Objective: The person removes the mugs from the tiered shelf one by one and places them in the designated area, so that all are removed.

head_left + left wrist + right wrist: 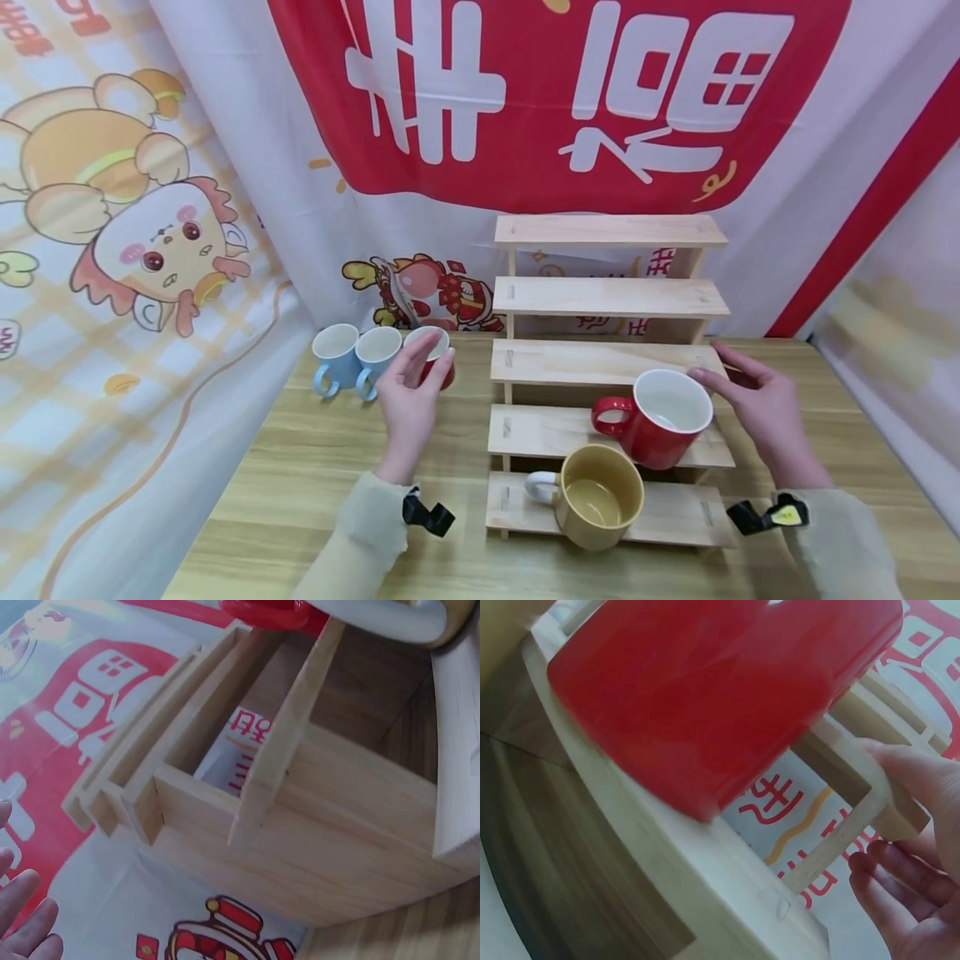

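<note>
My left hand [411,400] is raised with its fingers loosely bent, in front of a small red mug [447,372] at the back left; its fingers [28,915] show empty at the edge of the left wrist view. At the right end of the third step of a wooden rack [600,362], my right hand [765,408] has thumb and fingers [896,881] on either side of the board. A large red mug [654,437] stands upright on the second step, handle left. On the lowest step is a tan mug [597,510] with a white handle.
Two light blue mugs [341,367] [377,350] stand beside the small red one at the table's back left. The rack's upper two steps hold nothing. A printed cloth [420,200] hangs behind the wooden table [300,500].
</note>
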Available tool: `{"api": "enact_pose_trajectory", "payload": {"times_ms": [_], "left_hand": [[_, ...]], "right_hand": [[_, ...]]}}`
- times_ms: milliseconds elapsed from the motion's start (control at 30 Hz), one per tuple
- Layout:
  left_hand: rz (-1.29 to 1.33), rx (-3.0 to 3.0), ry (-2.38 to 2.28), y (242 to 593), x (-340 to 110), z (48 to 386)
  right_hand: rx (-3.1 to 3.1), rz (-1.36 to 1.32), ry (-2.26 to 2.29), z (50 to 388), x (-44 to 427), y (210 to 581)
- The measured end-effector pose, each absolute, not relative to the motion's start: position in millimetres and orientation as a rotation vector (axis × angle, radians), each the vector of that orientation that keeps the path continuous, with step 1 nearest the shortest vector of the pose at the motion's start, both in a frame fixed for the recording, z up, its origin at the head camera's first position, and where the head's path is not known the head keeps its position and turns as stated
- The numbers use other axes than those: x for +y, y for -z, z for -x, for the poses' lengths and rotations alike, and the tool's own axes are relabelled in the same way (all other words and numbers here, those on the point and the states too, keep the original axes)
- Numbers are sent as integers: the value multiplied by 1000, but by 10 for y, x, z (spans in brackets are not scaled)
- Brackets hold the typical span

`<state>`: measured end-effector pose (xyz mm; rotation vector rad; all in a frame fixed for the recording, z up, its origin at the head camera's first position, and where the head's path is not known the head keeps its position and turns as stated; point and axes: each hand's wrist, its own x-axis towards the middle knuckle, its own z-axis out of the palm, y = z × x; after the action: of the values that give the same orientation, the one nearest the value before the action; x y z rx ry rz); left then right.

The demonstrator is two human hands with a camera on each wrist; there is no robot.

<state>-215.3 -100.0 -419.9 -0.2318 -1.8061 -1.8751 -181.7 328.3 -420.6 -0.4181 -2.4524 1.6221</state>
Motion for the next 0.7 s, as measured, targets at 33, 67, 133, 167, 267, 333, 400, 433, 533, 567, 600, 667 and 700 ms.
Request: {"api": "enact_pose_trajectory", "payload": {"times_ms": [33,67,133,167,267,333,400,433,533,567,600,667,700], "left_hand": [[261,-1799,1881,4182,-983,2148],[287,-1797,1885,4160,-962,2140],[332,-1805,1899,4106,-909,2115],[361,-1808,1911,4079,-879,2103],[427,-1850,1955,4005,-777,2052],[476,-1884,1991,3965,-706,2015],[523,-1916,2025,3937,-636,1980],[549,-1931,2041,3924,-600,1965],[641,-1979,2074,3882,-493,1923],[680,-1997,2082,3871,-457,1912],[718,-2021,2081,3859,-421,1901],[784,-2074,2077,3841,-349,1877],[811,-2108,2070,3839,-315,1864]], "right_hand": [[-2442,413,-1628,1818,3290,4215],[-2432,407,-1633,1818,3298,4224],[-2412,401,-1638,1818,3307,4239],[-2405,397,-1638,1818,3308,4243],[-2377,383,-1653,1810,3307,4254],[-2355,375,-1666,1804,3300,4258],[-2343,372,-1673,1798,3293,4262],[-2342,374,-1673,1797,3289,4262],[-2351,384,-1666,1794,3276,4257],[-2357,390,-1661,1795,3274,4256],[-2362,394,-1658,1795,3270,4254],[-2364,401,-1654,1796,3263,4253],[-2361,402,-1654,1795,3259,4254]]}}
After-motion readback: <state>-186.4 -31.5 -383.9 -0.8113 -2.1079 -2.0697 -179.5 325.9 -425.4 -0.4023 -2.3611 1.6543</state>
